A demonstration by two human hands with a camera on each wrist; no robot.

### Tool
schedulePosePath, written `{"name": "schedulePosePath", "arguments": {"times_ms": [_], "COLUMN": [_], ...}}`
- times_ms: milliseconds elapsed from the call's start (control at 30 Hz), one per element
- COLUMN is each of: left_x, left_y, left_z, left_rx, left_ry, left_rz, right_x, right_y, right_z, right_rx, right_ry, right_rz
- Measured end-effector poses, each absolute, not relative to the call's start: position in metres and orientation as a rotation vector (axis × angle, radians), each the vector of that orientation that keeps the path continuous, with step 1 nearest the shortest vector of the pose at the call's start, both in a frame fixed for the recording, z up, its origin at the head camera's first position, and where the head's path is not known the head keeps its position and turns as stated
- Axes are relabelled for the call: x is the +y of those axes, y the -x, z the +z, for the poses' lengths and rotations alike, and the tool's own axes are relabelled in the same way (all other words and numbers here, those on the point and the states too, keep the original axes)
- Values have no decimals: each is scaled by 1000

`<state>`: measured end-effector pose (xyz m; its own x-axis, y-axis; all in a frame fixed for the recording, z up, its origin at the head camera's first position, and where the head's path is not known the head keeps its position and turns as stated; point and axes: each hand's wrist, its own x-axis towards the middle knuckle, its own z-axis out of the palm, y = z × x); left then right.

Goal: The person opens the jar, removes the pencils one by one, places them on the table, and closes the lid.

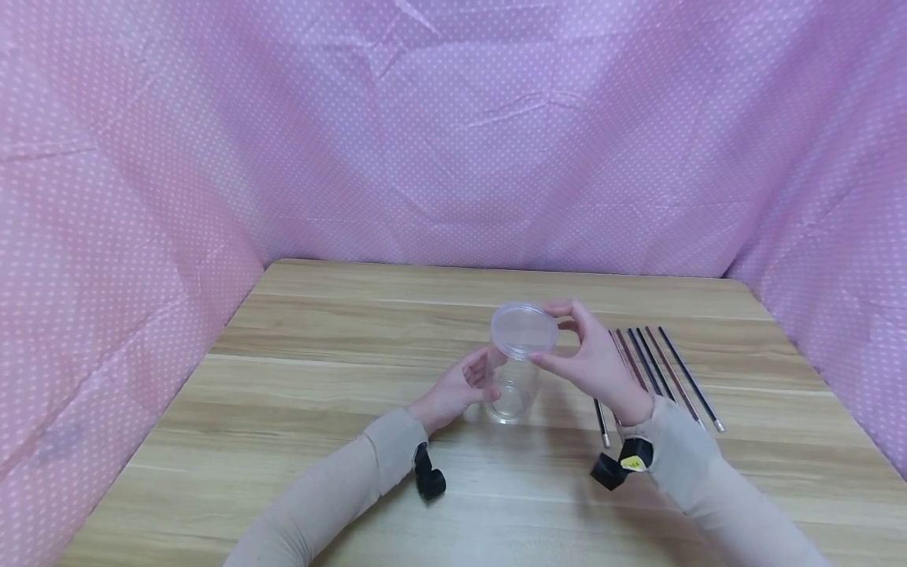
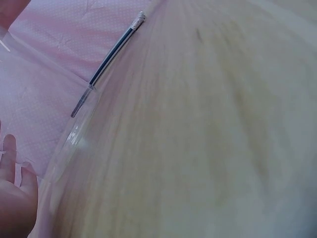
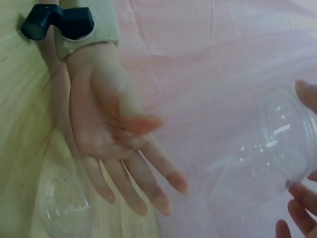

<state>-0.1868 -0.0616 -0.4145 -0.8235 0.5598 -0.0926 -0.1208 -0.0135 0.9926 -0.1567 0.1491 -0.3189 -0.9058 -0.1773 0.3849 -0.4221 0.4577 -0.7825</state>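
Note:
A clear plastic jar (image 1: 516, 386) with a round clear lid (image 1: 524, 331) is upright near the middle of the table. My right hand (image 1: 591, 358) pinches the lid's rim from the right, thumb in front and fingers behind. On the jar's left side is my left hand (image 1: 460, 391), its fingers spread and relaxed around the wall; in the right wrist view the left hand (image 3: 119, 129) shows an open palm. Whether it touches the jar, and whether the lid is seated, I cannot tell. In the left wrist view the jar (image 2: 29, 109) is partly cut off.
Several slim pencils (image 1: 680, 366), dark and reddish with silvery ends, lie in a row to the right, partly behind my right hand and wrist. The wooden table (image 1: 319, 346) is bordered at the back and sides by a pink dotted curtain (image 1: 453, 157).

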Motion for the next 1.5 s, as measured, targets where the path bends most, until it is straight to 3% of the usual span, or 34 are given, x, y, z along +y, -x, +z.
{"name": "schedulePosePath", "arguments": {"times_ms": [333,667,800,1100,1500], "left_x": [-60,-59,-58,-57,-56], "left_y": [185,185,185,183,182], "left_z": [-414,-413,-413,-411,-415], "left_rx": [1794,1804,1792,1804,1811], "left_ry": [-438,-434,-434,-419,-433], "left_rz": [1893,1886,1894,1882,1884], "right_x": [142,162,170,176,167], "right_y": [148,170,174,178,167], "right_z": [-321,-325,-325,-327,-320], "right_rx": [-2368,-2238,-2309,-2332,-2449], "right_ry": [-492,-1063,-1153,-1130,-795], "right_rz": [1375,1821,1926,1992,1798]}}
